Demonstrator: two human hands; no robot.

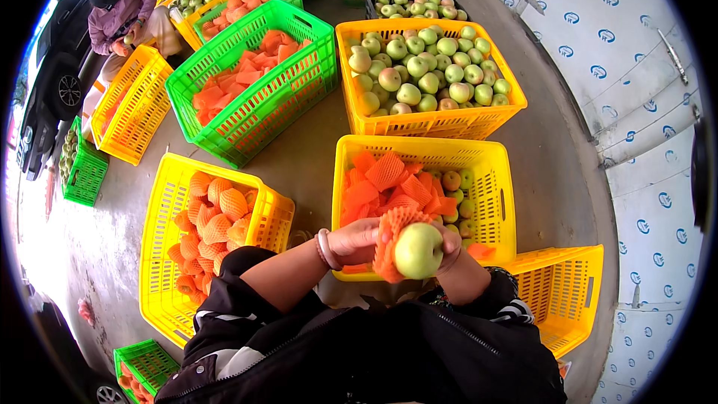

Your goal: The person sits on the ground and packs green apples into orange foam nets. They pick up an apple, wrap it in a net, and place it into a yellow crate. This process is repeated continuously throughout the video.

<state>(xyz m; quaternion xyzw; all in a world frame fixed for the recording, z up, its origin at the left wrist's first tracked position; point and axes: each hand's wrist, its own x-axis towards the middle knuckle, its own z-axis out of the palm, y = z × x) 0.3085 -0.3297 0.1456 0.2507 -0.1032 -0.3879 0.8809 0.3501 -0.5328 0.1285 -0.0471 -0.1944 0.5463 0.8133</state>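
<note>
My left hand (354,240), with a pale bangle at its wrist, grips an orange foam net sleeve (392,240). The sleeve's mouth rings one side of a green apple (418,251), and most of the fruit is bare. My right hand (449,247) holds that apple from the far right side, its fingers partly hidden. Both hands are above the near part of a yellow plastic crate (493,148). Inside it, flat orange foam sleeves (387,171) lie on the left and loose apples (466,207) on the right.
A yellow crate (154,252) of sleeved apples (219,227) stands left. Ahead are a yellow crate (432,123) of bare apples and a green crate (252,123) of foam sleeves. Another yellow crate (566,297) is at right. Far left, a person (120,8) sits handling fruit.
</note>
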